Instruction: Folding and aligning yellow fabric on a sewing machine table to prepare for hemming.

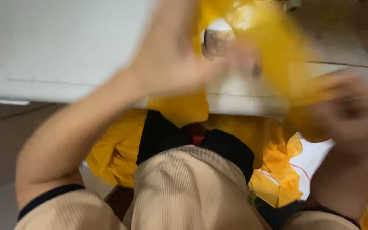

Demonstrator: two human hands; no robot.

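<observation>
You are working yellow fabric (273,47) across the white table (43,51), which serves as the landmark here. Your left hand (171,55) is lying over the table's near edge with its fingers spread flat against the cloth, pressing rather than pinching. Your right hand (350,110), off the table's right end, is blurring too much for me to tell whether it is closing on the cloth. More yellow cloth is hanging below the table edge into your lap. The material looks thin, light and limp, likely slippery, so it is going to slump and slide wherever you leave it loose; taking it near a hem or a gathered fold should give you the surest hold.
</observation>
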